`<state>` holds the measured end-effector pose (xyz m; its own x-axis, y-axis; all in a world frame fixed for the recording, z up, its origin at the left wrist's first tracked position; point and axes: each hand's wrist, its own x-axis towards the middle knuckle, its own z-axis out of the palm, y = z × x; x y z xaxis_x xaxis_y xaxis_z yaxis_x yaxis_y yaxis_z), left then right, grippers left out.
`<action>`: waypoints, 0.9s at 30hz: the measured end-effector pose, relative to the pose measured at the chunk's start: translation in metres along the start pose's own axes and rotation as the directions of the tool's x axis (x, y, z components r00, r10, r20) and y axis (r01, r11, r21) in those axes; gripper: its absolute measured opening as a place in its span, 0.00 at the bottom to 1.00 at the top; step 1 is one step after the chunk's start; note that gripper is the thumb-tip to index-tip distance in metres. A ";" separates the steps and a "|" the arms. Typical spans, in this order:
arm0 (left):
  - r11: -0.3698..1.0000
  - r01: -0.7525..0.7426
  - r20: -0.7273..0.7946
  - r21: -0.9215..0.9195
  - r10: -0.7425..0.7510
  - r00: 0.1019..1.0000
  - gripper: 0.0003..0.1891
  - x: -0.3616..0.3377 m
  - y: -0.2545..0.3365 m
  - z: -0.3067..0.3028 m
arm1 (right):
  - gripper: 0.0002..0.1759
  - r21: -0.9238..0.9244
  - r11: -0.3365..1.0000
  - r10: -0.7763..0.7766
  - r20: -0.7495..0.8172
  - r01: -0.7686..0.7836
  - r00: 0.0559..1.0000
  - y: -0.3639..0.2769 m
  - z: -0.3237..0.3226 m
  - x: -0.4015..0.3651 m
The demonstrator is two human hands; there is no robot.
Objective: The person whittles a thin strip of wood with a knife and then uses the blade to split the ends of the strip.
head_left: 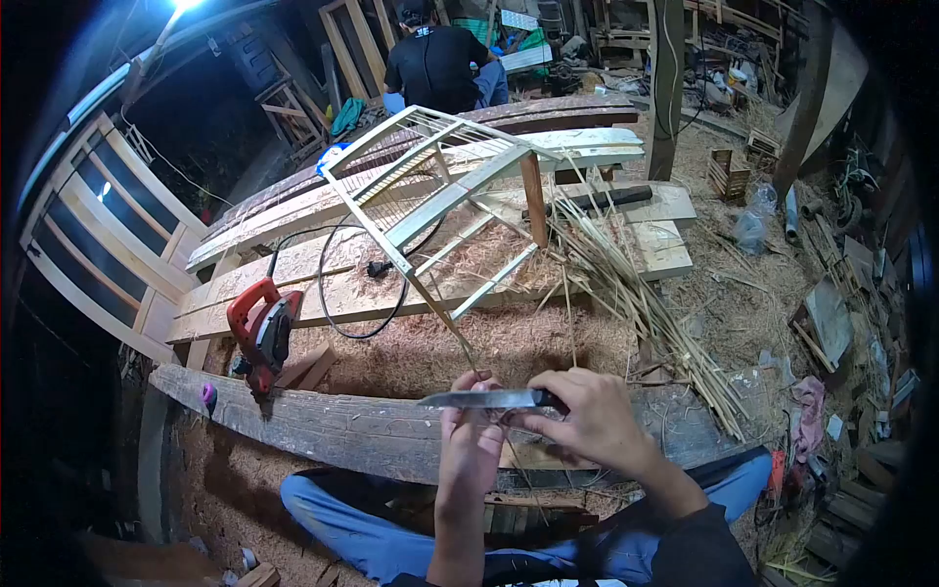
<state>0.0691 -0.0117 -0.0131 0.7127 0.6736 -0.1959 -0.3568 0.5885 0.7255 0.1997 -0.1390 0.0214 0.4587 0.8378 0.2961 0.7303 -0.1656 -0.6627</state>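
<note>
Steel knife hangs level just above the grey plank, its handle wrapped in the closed fingers of the right hand. The left hand has its fingers pinched on a thin strip beneath the blade. A red saw rests on the plank's far left edge.

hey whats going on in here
A seated person holds a knife in the right hand, its blade against a thin strip that the left hand seems to pinch, above a rough plank. A red power tool rests to the left, a white chair frame lies tipped beyond, and another person is further back.
</note>
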 end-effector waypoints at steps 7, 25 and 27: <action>0.997 -0.074 0.002 0.011 0.074 0.997 0.14 -0.005 -0.005 -0.004 | 0.19 0.072 0.987 0.126 0.228 -0.146 0.966 -0.003 0.010 -0.008; 0.960 0.064 0.310 0.272 -0.150 0.939 0.18 -0.033 -0.022 0.003 | 0.08 0.533 0.838 0.209 -0.110 -0.120 0.972 0.002 0.019 -0.010; 0.942 0.053 0.286 0.331 -0.154 0.946 0.17 -0.036 -0.020 0.002 | 0.07 0.531 0.829 0.248 -0.071 -0.174 0.966 0.002 0.015 -0.012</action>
<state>0.0516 -0.0484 -0.0194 0.9015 0.4191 -0.1082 -0.0985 0.4421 0.8915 0.1881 -0.1420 0.0059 0.6599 0.7318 0.1706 0.2572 -0.0066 -0.9663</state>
